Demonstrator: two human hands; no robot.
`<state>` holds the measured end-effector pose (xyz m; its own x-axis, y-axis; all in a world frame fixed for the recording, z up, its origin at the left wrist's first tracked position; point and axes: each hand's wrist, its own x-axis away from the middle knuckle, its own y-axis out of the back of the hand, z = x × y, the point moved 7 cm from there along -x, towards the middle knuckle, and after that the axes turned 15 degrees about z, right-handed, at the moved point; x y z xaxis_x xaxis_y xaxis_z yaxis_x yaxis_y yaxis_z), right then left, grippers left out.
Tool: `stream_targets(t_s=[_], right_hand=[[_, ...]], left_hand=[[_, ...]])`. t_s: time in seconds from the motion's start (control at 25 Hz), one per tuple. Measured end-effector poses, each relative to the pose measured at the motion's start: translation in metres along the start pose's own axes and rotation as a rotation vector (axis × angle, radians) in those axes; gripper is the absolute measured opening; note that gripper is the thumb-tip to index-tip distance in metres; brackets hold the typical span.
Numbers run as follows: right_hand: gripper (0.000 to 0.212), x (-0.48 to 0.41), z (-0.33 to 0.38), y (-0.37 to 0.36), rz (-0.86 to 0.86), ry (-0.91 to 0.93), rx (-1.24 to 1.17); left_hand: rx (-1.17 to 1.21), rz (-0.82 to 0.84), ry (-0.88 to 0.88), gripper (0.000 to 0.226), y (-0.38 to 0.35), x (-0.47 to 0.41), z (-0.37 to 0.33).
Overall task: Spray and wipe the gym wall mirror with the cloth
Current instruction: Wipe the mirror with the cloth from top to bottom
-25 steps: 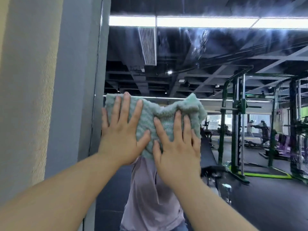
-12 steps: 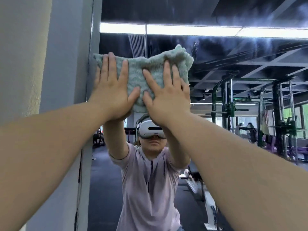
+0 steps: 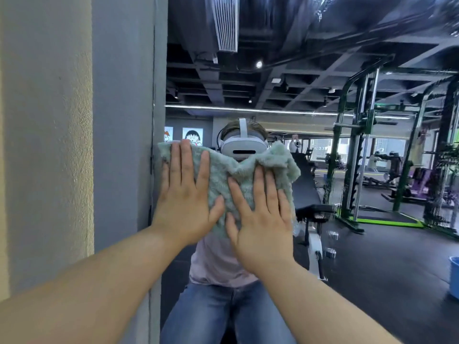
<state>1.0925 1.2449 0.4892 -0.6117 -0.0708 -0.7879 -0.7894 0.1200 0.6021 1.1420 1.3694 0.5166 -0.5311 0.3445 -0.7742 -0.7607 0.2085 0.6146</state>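
Both hands lie flat with fingers straight and slightly spread, curled round nothing. The left hand [image 3: 185,197] presses the left part of the cloth [image 3: 218,175] against the mirror [image 3: 273,80], its fingertips reaching the cloth's top edge. The right hand [image 3: 260,219] presses the lower right part, just beside the left, the thumbs near each other but apart. The cloth is pale green and fluffy, bunched in folds between the two palms, and its right corner sticks out past the right hand's fingers. It sits near the mirror's left edge, beside the grey frame [image 3: 121,120] and the rough beige wall [image 3: 47,145]. In the glass the person's reflection shows behind the cloth (a white headset [image 3: 242,145] above it, a pale shirt and jeans below). Further right the mirror shows a black bench [image 3: 306,189], a green rack [image 3: 357,150] and, at the edge, a blue bucket [image 3: 454,276]. Droplets [image 3: 331,234] speckle the glass near the bench. A ceiling vent [image 3: 226,23] shows above.
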Motion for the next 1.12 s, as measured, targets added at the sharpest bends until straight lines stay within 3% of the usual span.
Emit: stream_targets(t_s=[0.12, 0.28, 0.4, 0.64, 0.76, 0.92, 1.12], right_hand=[[0.064, -0.073, -0.005, 0.049, -0.077, 0.083, 0.047], [0.062, -0.131, -0.014, 0.084, -0.031, 0.051, 0.058], [0.063, -0.092, -0.019, 0.061, -0.034, 0.017, 0.032], [0.068, 0.039, -0.012, -0.016, 0.063, -0.086, -0.029], [0.073, -0.024, -0.022, 0.034, 0.046, -0.073, 0.01], [0.074, -0.099, -0.046, 0.085, 0.118, -0.12, 0.01], [0.064, -0.002, -0.021, 0.016, 0.027, -0.096, -0.053]], left_hand=[[0.007, -0.054, -0.035, 0.086, 0.046, -0.061, 0.008], [0.014, -0.087, -0.04, 0.081, 0.091, -0.122, 0.022], [0.071, -0.053, -0.026, 0.076, 0.069, -0.096, 0.017], [0.011, 0.079, -0.046, 0.08, -0.036, 0.062, -0.02], [-0.075, 0.01, 0.008, 0.086, 0.012, -0.003, -0.014], [-0.135, 0.046, 0.075, 0.091, 0.079, -0.093, 0.01], [-0.162, 0.042, -0.08, 0.086, 0.02, -0.011, -0.005]])
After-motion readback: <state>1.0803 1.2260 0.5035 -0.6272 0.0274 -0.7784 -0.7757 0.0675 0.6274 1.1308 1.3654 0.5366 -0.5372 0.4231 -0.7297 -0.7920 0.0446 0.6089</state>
